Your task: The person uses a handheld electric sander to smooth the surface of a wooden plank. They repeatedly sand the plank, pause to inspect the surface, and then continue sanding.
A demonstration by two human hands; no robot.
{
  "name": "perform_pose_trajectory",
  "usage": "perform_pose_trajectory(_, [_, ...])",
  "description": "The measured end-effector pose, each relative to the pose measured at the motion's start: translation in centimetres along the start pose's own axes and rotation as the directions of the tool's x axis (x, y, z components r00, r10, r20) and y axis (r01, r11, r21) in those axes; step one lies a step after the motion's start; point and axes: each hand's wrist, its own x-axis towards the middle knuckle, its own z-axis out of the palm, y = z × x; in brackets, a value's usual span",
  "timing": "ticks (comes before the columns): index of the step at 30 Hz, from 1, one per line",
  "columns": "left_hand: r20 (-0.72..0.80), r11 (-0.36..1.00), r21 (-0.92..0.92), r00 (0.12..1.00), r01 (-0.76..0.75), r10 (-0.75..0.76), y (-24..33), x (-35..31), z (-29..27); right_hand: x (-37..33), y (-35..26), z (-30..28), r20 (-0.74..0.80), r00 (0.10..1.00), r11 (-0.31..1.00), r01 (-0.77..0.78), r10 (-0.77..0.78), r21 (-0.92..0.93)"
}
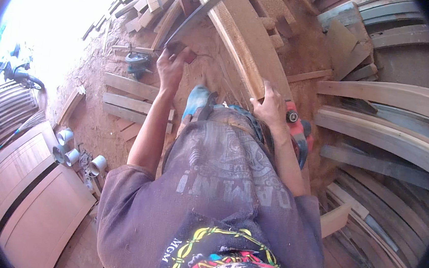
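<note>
My left hand [171, 68] is raised and closed, its fingers pinching the near end of a long, thin, dark strip [200, 14]. That strip slants away up and to the right, passing over the wood; its exact kind is unclear. A dark reddish block [189, 57] shows beside the fingertips. On the right, my right hand [270, 108] grips the near end of a long, pale wooden beam [232, 42], thumb and fingers around its corner. The beam runs away from me alongside a wider board [261, 33]. Close to my right wrist sits a red and black power tool [299, 126].
A teal power tool [138, 63] rests on the sawdust-covered ground at left, near several loose planks [132, 87]. Stacked boards [378, 130] fill the right side. Panelled doors [47, 211] and white cups [71, 157] are at lower left; a motorbike [20, 72] stands beyond.
</note>
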Motion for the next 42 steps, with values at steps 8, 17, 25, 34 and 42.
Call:
perform_pose_trajectory(8, [0.244, 0.928, 0.332, 0.966, -0.170, 0.090, 2.8, 7.8, 4.9, -1.9, -4.6, -1.4, -0.125, 0.990, 0.996, 0.059, -0.067, -0.067])
perform_pose_trajectory(17, [0.332, 0.929, 0.283, 0.933, -0.240, 0.140, 4.9, 11.6, 3.8, -2.7, -10.3, -6.7, -0.081, 0.991, 0.993, 0.096, -0.102, -0.074])
perform_pose_trajectory(25, [0.254, 0.967, 0.152, 0.953, -0.205, 0.162, 6.6, 14.4, 3.5, -4.1, -12.4, -9.2, -0.110, 0.985, 0.989, 0.121, -0.130, -0.085])
perform_pose_trajectory(34, [0.268, 0.937, 0.302, 0.959, -0.173, 0.090, 7.0, 24.5, 3.1, -4.8, -13.2, -10.7, -0.107, 0.992, 0.998, 0.065, -0.062, 0.025])
perform_pose_trajectory(42, [0.229, 0.902, 0.361, 0.960, -0.237, 0.160, 2.4, 29.6, 2.6, -3.9, -12.8, -10.8, -0.050, 0.997, 0.999, -0.051, 0.051, 0.003])
